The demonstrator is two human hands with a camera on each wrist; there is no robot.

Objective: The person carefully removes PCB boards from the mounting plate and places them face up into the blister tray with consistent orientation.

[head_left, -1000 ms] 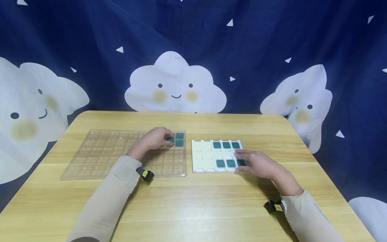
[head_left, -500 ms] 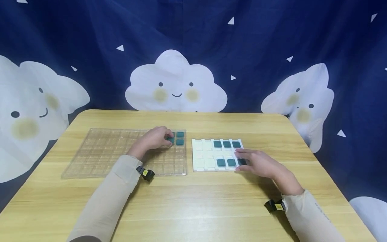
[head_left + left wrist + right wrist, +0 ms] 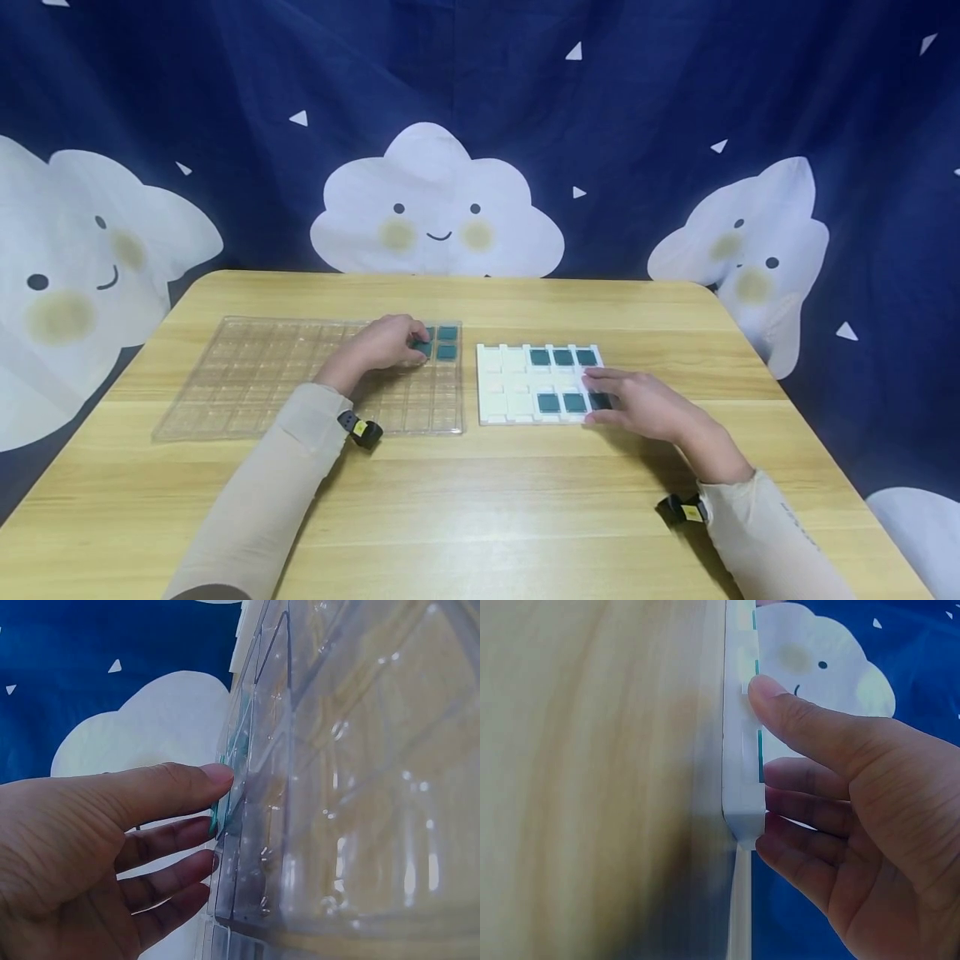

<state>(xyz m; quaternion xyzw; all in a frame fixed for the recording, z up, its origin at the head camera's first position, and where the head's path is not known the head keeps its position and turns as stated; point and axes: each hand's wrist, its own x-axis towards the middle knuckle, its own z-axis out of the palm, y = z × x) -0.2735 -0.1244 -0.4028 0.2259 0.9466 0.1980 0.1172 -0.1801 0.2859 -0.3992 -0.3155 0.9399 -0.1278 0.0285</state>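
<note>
My left hand (image 3: 385, 342) is over the right part of a clear plastic compartment tray (image 3: 262, 383). Thumb and index finger pinch a thin green square chip (image 3: 422, 348), whose edge (image 3: 214, 819) shows between them in the left wrist view. More green squares (image 3: 447, 352) sit in compartments just right of that hand. On the right, my right hand (image 3: 645, 407) rests its fingertips on the right end of a white slotted tray (image 3: 492, 383). Its thumb (image 3: 769, 688) touches the rim, its fingers fairly straight. Green squares (image 3: 573, 403) lie in that tray's slots, one partly hidden under the hand.
Both trays lie side by side on a light wooden table (image 3: 450, 517), a narrow gap between them. A dark blue curtain (image 3: 480, 75) with clouds hangs behind the table. Each wrist carries a small black camera (image 3: 362, 431).
The view shifts very slightly. Both hands stay in nearly the same place, the left at the green chip and the right at the white tray.
</note>
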